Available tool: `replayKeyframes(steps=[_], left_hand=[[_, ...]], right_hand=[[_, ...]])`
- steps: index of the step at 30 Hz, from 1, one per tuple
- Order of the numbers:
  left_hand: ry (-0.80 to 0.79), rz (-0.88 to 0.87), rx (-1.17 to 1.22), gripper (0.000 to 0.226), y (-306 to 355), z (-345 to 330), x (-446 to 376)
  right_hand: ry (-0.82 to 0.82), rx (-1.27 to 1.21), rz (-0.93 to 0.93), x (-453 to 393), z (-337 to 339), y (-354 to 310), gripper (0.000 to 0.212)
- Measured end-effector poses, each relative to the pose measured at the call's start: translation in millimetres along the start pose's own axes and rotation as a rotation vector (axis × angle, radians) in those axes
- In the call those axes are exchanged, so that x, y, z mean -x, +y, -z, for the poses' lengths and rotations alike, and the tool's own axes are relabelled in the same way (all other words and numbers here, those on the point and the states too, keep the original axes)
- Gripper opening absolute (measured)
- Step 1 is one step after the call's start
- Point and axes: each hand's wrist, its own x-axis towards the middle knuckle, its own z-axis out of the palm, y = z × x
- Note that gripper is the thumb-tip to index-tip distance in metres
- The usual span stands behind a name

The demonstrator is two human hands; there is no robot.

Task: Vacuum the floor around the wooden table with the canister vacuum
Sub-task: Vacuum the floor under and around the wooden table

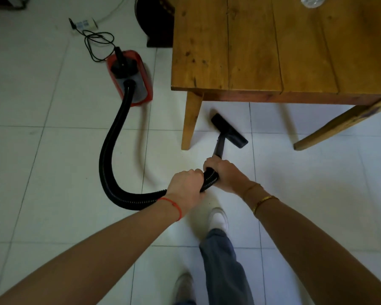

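A red canister vacuum [131, 79] stands on the white tiled floor, left of the wooden table [251, 47]. Its black ribbed hose [110, 150] curves down and round to my hands. My left hand [186, 188] grips the hose just behind my right hand [223, 172], which grips the hose end where the black wand begins. The wand runs forward to a flat black floor nozzle [229, 130], which lies on the tiles just right of the table's near left leg [190, 122], under the table's front edge.
A black power cord [97, 44] loops from the canister to a white power strip [84, 25] at the back left. A dark piece of furniture [156, 20] stands behind the table. A clear plastic bottle [312, 1] lies on the tabletop. My feet stand below the hands.
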Motion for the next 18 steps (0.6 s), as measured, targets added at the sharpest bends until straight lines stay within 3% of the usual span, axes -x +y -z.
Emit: replayKeyframes(steps=[11, 18], left_hand=[[-0.088, -0.019, -0.053, 0.022, -30, 11, 92], [-0.079, -0.054, -0.154, 0.023, -40, 38, 79]], right_hand=[[-0.022, -0.112, 0.045, 42, -39, -76, 0.009], [0.042, -0.16, -0.08, 31, -26, -87, 0.012]])
